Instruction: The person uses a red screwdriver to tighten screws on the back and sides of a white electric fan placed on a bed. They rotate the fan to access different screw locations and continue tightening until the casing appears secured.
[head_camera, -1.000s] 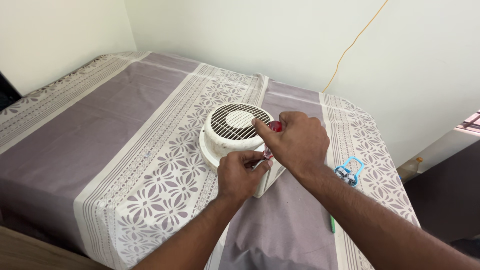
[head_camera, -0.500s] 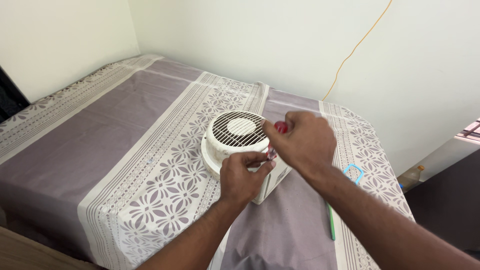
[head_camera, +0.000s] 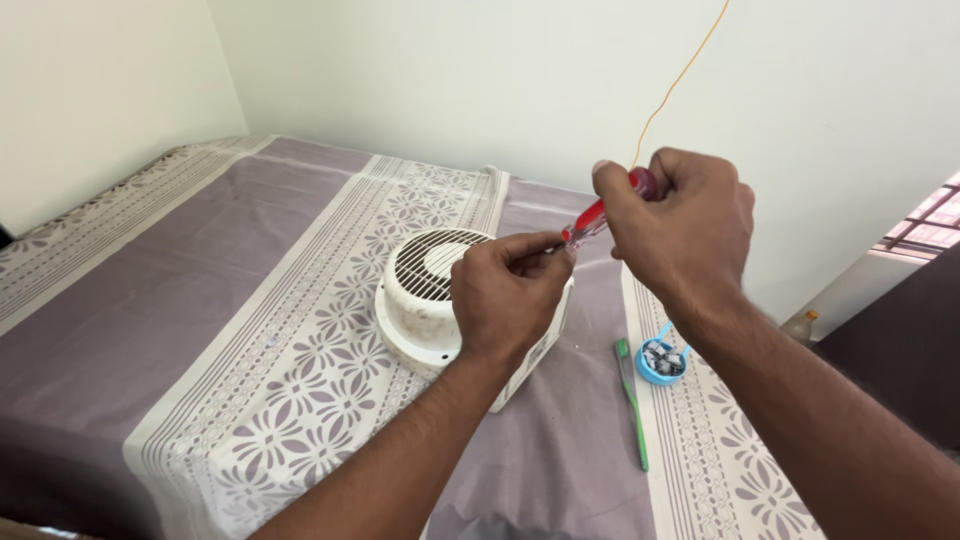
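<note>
Above white fan (head_camera: 430, 300), hands pinching red screwdriver (head_camera: 600, 215)

Both forearms were bare from the lower edge of the view up to the wrists, with no sleeve showing on either. The left hand (head_camera: 508, 292) and the right hand (head_camera: 680, 225) wore no gloves, and no ring, watch or band showed on the fingers or wrists

Fan housing (head_camera: 430, 300), toothbrush (head_camera: 632, 400) and cap (head_camera: 660, 360) crowd bedspread (head_camera: 180, 330)'s right; left lies open.
</note>
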